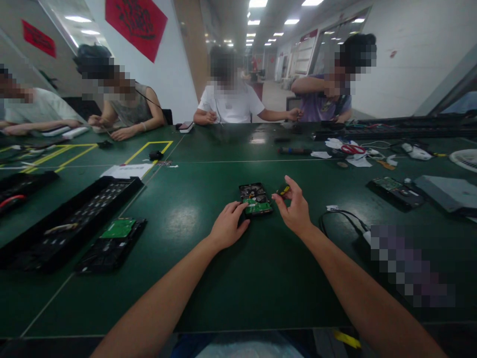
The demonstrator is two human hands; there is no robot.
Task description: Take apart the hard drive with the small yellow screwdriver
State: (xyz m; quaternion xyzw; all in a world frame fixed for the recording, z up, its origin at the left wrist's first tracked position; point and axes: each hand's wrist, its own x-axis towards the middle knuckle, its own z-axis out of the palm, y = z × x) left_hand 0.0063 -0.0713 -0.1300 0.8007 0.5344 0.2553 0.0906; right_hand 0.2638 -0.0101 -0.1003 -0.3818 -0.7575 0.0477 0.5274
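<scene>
I have the hard drive (257,205) in the middle of the green tabletop (261,278), where my left hand (229,226) touches its left edge; whether this grip is closed on it, I cannot tell. Just right of the drive, my right hand (295,208) grips a yellow-and-black screwdriver (283,190).

Electronics workshop, long green table (238,293), exposed circuit boards (258,206), people (231,103) seated opposite, ceiling light panels (291,22)
</scene>
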